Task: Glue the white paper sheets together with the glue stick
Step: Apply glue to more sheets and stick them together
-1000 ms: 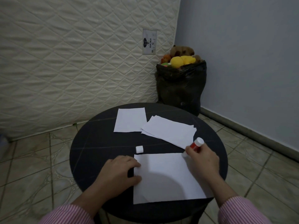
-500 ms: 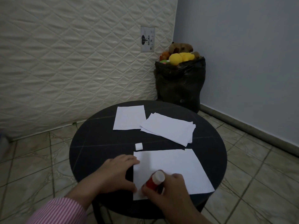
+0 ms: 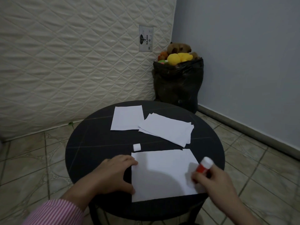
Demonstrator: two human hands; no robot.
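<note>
Nearest the camera, a pink-and-white striped sleeve (image 3: 55, 211) covers the left forearm. The left hand (image 3: 113, 174) lies on the round black table (image 3: 90, 143), fingers relaxed and spread, fingertips and thumb resting on the left edge of the near white sheet (image 3: 160, 174) and holding nothing. That sheet is plain, unmarked and rectangular, lying flat at the table's near side; a shadow falls across its lower middle.

The right hand (image 3: 215, 181) has its fingers curled round the glue stick (image 3: 203, 166) at the sheet's right edge. The stick has a red body and a white upper end, tilted up and to the right. It is motion-blurred, and its lower end is hidden by the fingers, so contact with the paper cannot be confirmed.

A small white cap (image 3: 136, 147) lies on the table just beyond the sheet's far left corner, apart from it.

Further back, a loose stack of white sheets (image 3: 167, 129) sits right of centre, edges fanned unevenly. A single white sheet (image 3: 127, 118) lies to its left, their corners touching or overlapping.

Beyond the table, a black bag (image 3: 177, 85) of stuffed toys stands on the tiled floor in the corner, between a quilted mattress (image 3: 73, 62) leaning upright and a grey-blue wall (image 3: 243, 54).
</note>
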